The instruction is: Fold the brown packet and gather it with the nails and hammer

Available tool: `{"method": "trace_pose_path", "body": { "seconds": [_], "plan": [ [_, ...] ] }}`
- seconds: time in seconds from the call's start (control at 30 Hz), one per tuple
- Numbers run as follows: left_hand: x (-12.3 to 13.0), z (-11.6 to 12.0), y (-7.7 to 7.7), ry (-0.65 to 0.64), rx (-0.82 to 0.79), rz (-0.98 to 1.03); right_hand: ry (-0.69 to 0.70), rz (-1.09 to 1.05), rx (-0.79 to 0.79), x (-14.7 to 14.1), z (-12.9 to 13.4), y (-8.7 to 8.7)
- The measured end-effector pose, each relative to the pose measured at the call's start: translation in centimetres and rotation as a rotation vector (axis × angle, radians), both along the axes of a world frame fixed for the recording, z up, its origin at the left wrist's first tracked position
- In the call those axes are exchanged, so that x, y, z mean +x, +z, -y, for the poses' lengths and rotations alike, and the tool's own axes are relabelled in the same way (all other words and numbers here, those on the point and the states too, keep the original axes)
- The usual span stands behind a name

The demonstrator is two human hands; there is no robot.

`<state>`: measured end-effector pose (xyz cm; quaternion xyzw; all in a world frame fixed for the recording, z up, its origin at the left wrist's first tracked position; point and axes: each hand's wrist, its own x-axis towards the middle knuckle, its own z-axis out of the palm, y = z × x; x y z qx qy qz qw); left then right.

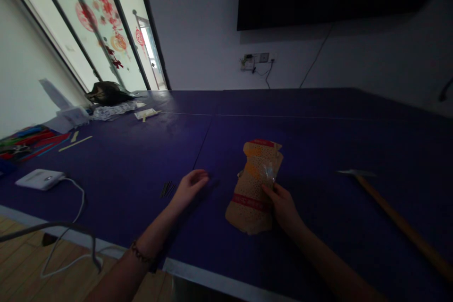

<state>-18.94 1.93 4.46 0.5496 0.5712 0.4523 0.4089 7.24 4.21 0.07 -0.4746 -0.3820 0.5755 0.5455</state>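
Note:
A brown paper bag with red bands, orange patches and a clear plastic piece lies on or just above the purple tabletop. My right hand pinches its right edge between thumb and fingers. To the left of the bag, my left hand rests over the table with curved fingers apart and nothing between them. A small group of thin dark sticks lies just left of that hand.
At the right lies a pick-like tool with a wooden handle. A white box with a cable is at the left, near colourful strips. A dark bag sits at the back left.

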Motion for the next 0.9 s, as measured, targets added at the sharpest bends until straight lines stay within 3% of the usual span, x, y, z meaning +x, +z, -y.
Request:
{"method": "trace_pose_path", "body": {
  "seconds": [0.1, 0.2, 0.33, 0.5, 0.63, 0.73, 0.83, 0.9],
  "plan": [
    [5.3, 0.0, -0.4, -0.125, -0.222, 0.254, 0.013, 0.034, 0.034, -0.5, 0.6, 0.1],
    [8.3, -0.7, -0.3, -0.277, -0.334, 0.415, 0.05, 0.067, 0.06, -1.0, 1.1, 0.2],
    [9.4, -1.6, 0.0, -0.311, -0.338, 0.584, 0.078, 0.111, 0.094, -1.2, 1.4, 0.5],
    [9.2, -1.8, -0.8, -0.26, -0.359, 0.573, 0.075, 0.18, 0.108, -1.4, 1.3, 0.3],
    [8.4, -1.5, -0.7, -0.248, -0.358, 0.562, 0.22, 0.066, 0.132, -2.0, 1.5, -0.2],
    [6.1, -2.4, 0.5, -0.234, -0.332, 0.559, 0.301, -0.074, 0.101, -2.3, 1.7, -0.3],
    [1.4, -4.7, 2.7, -0.109, -0.254, 0.458, 0.301, -0.161, 0.077, -2.1, 1.6, 0.0],
    [-2.8, -6.4, 4.4, 0.029, -0.212, 0.278, 0.286, -0.168, 0.073, -2.0, 1.3, 0.1]
  ]
}}
